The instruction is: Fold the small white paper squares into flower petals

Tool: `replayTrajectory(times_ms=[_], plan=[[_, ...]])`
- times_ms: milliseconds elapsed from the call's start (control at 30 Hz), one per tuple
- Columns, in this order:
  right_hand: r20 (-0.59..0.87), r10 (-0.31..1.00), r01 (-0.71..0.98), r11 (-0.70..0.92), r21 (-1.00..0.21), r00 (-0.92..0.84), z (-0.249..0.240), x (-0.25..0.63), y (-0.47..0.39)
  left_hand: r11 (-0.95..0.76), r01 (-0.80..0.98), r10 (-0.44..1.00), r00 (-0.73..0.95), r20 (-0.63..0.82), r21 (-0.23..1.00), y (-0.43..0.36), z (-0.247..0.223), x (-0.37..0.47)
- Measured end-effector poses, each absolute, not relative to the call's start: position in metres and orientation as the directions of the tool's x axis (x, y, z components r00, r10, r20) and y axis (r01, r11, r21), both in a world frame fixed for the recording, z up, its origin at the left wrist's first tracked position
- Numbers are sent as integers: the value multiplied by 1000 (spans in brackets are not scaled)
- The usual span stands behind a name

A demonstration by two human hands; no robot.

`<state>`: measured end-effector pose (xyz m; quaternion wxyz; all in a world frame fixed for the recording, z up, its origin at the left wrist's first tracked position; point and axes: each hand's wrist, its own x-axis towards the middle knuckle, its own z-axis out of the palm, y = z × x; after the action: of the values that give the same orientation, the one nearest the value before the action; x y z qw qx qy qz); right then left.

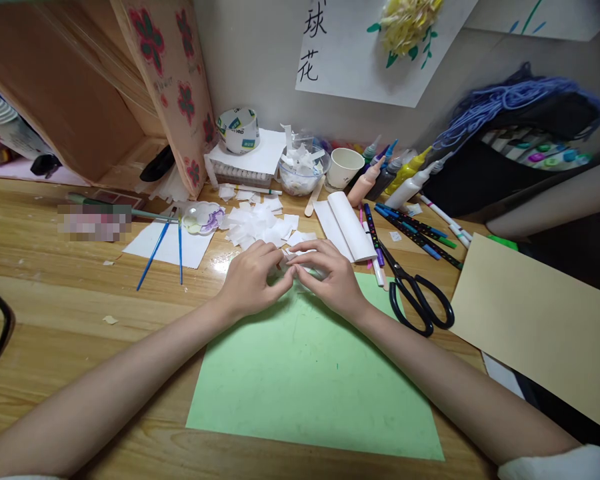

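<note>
Both my hands meet over the top edge of a green paper sheet (315,380). My left hand (255,277) is closed, thumb and fingers pressed together at the fingertips. Touching it, my right hand (330,277) is curled the same way, its thumb against the left thumb. What lies between the fingertips is small and mostly hidden; a bit of white shows there. Just beyond the hands is a pile of cut white paper pieces (255,225). A rolled white paper (353,227) lies beyond my right hand.
Black scissors (415,300) lie right of the green sheet, near markers (415,233) and tan card (540,327). Blue brushes (155,250) rest at the left. Behind stand a bowl of paper scraps (304,170), a paper cup (344,168) and paint bottles (365,183).
</note>
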<state>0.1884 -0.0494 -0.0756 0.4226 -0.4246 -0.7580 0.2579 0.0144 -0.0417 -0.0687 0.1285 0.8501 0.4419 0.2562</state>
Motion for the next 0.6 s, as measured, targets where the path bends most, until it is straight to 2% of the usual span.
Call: replayTrajectory(times_ms=[133,367,600], plan=[[408,868,407,494,-769,-283,-77,188,-50,-534,691,846,435,309,487,-41,-69,14],[299,945,320,326,-890,-132,-80,189,-47,-513,694,859,416,300,505,-39,-70,14],[242,968,237,249,-939,-60,-82,192,-45,-482,705,876,381,295,521,-39,-68,13]])
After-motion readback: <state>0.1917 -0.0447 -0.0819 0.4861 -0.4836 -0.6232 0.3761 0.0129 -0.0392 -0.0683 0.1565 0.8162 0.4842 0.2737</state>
